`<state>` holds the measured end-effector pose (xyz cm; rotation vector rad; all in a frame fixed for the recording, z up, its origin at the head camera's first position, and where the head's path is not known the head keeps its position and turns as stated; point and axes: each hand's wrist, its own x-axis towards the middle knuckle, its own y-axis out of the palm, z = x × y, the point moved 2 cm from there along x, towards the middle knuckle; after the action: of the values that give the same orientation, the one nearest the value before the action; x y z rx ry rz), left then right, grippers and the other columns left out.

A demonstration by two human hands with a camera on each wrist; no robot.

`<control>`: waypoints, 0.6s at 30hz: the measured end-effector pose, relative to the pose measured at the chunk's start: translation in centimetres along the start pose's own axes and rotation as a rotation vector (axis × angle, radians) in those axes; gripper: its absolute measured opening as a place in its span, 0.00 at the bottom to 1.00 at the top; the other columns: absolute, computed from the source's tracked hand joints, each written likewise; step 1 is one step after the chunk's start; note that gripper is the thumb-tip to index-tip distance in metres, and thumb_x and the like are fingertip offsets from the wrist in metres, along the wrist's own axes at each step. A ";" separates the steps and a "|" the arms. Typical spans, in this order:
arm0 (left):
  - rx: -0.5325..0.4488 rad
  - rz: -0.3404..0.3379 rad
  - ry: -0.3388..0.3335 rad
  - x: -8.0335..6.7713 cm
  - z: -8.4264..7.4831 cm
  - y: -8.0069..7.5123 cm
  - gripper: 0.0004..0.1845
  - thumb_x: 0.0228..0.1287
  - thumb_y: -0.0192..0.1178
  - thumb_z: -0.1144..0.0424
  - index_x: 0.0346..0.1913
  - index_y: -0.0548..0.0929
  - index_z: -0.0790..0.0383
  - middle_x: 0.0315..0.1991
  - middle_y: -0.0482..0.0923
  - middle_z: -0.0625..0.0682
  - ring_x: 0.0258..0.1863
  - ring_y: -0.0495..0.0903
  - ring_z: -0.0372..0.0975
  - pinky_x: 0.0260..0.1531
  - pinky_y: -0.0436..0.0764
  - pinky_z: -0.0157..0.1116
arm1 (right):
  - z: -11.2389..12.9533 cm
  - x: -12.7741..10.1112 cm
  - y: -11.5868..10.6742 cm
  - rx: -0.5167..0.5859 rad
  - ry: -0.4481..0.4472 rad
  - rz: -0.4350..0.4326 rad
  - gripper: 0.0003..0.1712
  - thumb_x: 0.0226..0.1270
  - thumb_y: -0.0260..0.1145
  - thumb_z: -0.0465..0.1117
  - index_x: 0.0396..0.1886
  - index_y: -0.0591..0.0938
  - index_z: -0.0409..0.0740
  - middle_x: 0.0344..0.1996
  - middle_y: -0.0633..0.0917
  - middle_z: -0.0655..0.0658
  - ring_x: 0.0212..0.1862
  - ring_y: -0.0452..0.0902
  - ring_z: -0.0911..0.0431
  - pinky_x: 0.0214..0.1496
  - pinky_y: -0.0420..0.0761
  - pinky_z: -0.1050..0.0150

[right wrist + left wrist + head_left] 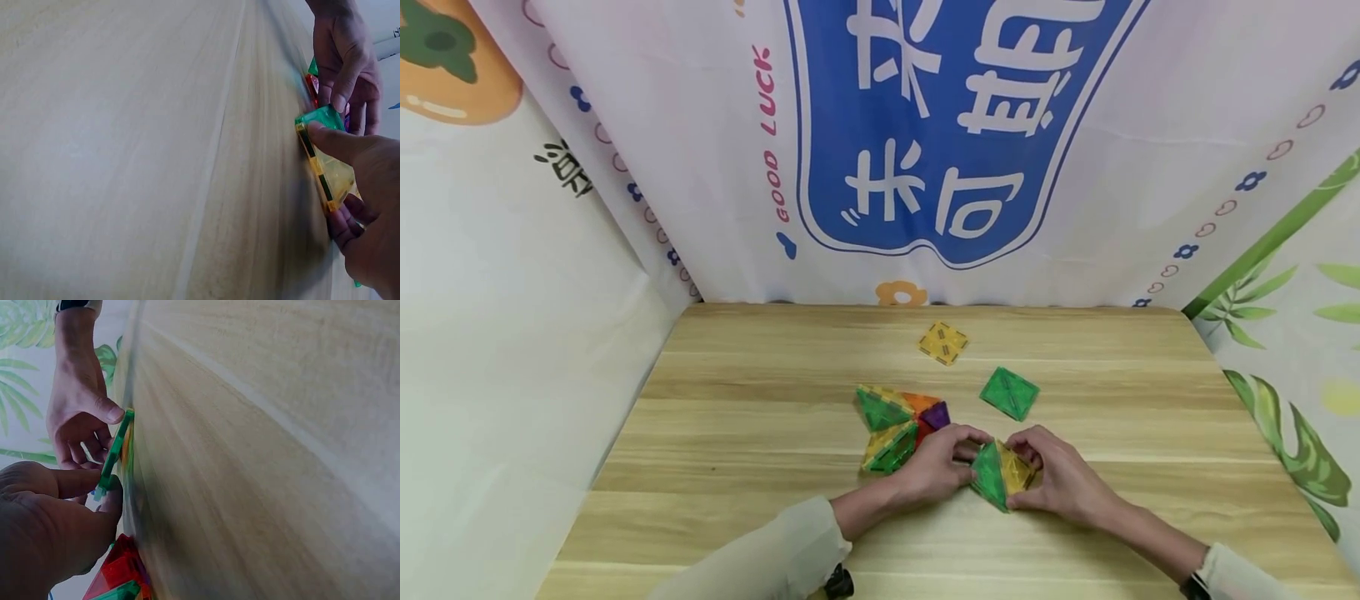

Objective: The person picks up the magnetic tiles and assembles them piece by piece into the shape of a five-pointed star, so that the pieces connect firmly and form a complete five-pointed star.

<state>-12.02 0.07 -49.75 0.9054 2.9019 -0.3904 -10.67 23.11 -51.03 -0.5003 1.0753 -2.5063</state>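
Observation:
A small tent of triangular magnetic tiles [1002,477], green on the left and yellow on the right, stands on the wooden table [737,433] near its front. My left hand [946,463] grips it from the left and my right hand [1051,472] from the right. In the left wrist view, the left hand [94,499] pinches the edge of the green tile [116,455], and the right hand's thumb [107,411] presses on its far end. In the right wrist view, the right hand [350,169] holds the yellow tile [332,177], and the left hand's fingers [342,75] touch the green tile [320,116].
A flat cluster of green, yellow, orange, red and purple triangles [897,423] lies just left of the left hand. A green square tile [1009,392] and a yellow square tile [943,342] lie farther back. Printed cloth walls [925,150] close off the table's back and sides.

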 end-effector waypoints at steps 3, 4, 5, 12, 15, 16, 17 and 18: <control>0.038 0.004 -0.010 0.1 0.0 0.1 0.23 0.65 0.64 0.83 0.60 0.84 0.65 0.60 0.82 0.56 0.56 0.86 0.46 0.52 0.84 0.30 | -0.3 -0.2 0.1 0.044 -0.019 -0.002 0.37 0.43 0.92 0.48 0.52 0.82 0.45 0.42 0.83 0.56 0.41 0.78 0.64 0.41 0.83 0.67; 0.049 0.007 -0.016 0.1 0.0 0.1 0.22 0.65 0.64 0.83 0.59 0.85 0.65 0.59 0.83 0.56 0.56 0.86 0.46 0.52 0.84 0.30 | -0.3 -0.2 0.1 0.070 -0.023 0.000 0.36 0.44 0.91 0.47 0.51 0.83 0.46 0.42 0.84 0.55 0.41 0.79 0.64 0.41 0.83 0.66; 0.054 0.011 -0.023 0.2 0.0 0.0 0.21 0.65 0.64 0.83 0.58 0.85 0.64 0.58 0.84 0.56 0.55 0.86 0.45 0.52 0.84 0.30 | -0.4 -0.2 0.1 0.096 -0.031 0.000 0.34 0.45 0.91 0.46 0.50 0.83 0.47 0.42 0.84 0.55 0.40 0.79 0.63 0.40 0.83 0.67; 0.044 0.049 -0.052 -0.1 -0.6 -0.7 0.20 0.68 0.63 0.81 0.57 0.88 0.59 0.59 0.85 0.51 0.54 0.85 0.38 0.54 0.83 0.30 | -0.9 0.1 -0.5 0.290 -0.093 0.042 0.23 0.53 0.85 0.35 0.48 0.85 0.48 0.47 0.86 0.50 0.49 0.83 0.60 0.51 0.86 0.68; 0.048 0.048 -0.042 -0.2 -1.1 -1.3 0.20 0.69 0.63 0.80 0.57 0.88 0.57 0.59 0.85 0.50 0.53 0.84 0.37 0.54 0.83 0.30 | -1.0 0.6 -0.9 0.384 -0.099 0.080 0.22 0.57 0.82 0.33 0.50 0.86 0.44 0.49 0.86 0.44 0.51 0.84 0.60 0.53 0.87 0.67; 0.050 0.047 -0.035 -0.2 -1.2 -1.6 0.19 0.69 0.63 0.80 0.57 0.88 0.57 0.59 0.85 0.50 0.54 0.85 0.38 0.54 0.83 0.30 | -1.0 0.8 -1.0 0.423 -0.091 0.097 0.21 0.58 0.81 0.32 0.51 0.85 0.42 0.50 0.86 0.42 0.52 0.84 0.60 0.53 0.87 0.67; 0.051 0.044 -0.028 -0.2 -1.3 -1.8 0.19 0.69 0.64 0.79 0.57 0.88 0.57 0.59 0.85 0.50 0.54 0.85 0.38 0.54 0.83 0.30 | -1.0 1.0 -1.2 0.458 -0.082 0.111 0.21 0.59 0.80 0.31 0.51 0.85 0.40 0.51 0.86 0.40 0.52 0.84 0.60 0.53 0.87 0.66; 0.052 0.044 -0.020 -0.2 -1.5 -2.0 0.19 0.70 0.63 0.79 0.57 0.88 0.57 0.59 0.85 0.50 0.54 0.85 0.39 0.54 0.83 0.30 | -1.0 1.2 -1.3 0.489 -0.074 0.124 0.20 0.60 0.79 0.30 0.52 0.85 0.38 0.51 0.86 0.37 0.53 0.85 0.60 0.54 0.87 0.66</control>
<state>-13.00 -1.27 -47.86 0.9650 2.8606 -0.4706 -12.43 23.93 -50.47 -0.3636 0.4218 -2.4941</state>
